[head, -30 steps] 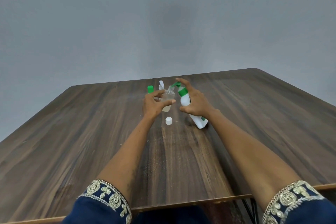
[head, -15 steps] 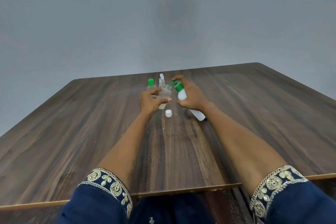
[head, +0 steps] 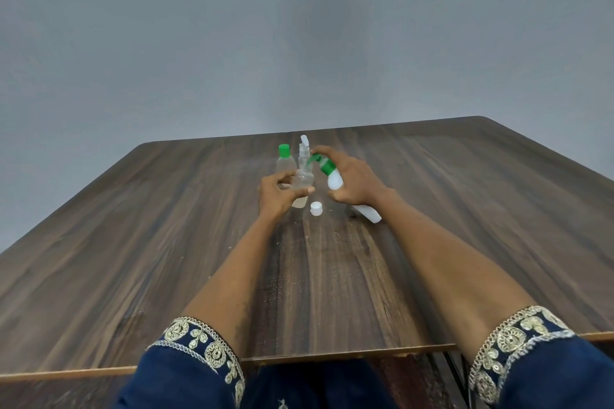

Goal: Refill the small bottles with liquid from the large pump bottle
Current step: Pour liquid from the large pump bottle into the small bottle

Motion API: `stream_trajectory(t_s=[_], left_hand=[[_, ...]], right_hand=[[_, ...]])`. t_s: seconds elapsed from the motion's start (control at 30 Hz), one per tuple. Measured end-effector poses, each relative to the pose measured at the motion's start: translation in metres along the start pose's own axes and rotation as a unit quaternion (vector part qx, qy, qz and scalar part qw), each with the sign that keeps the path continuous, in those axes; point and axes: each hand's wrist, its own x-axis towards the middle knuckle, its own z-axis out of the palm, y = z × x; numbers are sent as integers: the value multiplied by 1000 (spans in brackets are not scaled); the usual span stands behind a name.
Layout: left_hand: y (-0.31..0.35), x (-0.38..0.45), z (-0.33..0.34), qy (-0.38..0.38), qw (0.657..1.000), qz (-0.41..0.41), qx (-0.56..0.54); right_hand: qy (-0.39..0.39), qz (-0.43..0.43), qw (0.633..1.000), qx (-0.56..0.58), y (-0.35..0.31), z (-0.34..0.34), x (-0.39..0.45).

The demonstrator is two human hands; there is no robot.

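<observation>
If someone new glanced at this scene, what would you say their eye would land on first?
Probably the white pump bottle with its green pump head, tilted in the right hand at mid-table, spout aimed at the small clear bottle gripped by the left hand. Next, the loose white cap lying on the wooden table between the hands. Just beyond stand a green-capped clear bottle and a clear spray bottle.

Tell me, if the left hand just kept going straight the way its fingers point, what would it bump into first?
Apart from the small clear bottle the left hand already grips, probably the white pump bottle, tilted in the right hand. The left fingers point right, toward it, though depth is hard to judge.
</observation>
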Motion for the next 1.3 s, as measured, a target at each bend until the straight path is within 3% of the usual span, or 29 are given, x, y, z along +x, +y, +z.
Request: stream_trajectory(t_s=[1.3], left_hand=[[-7, 3, 0, 1, 1000, -1, 18]], right_hand=[[-19, -16, 999, -30, 1, -1, 2]])
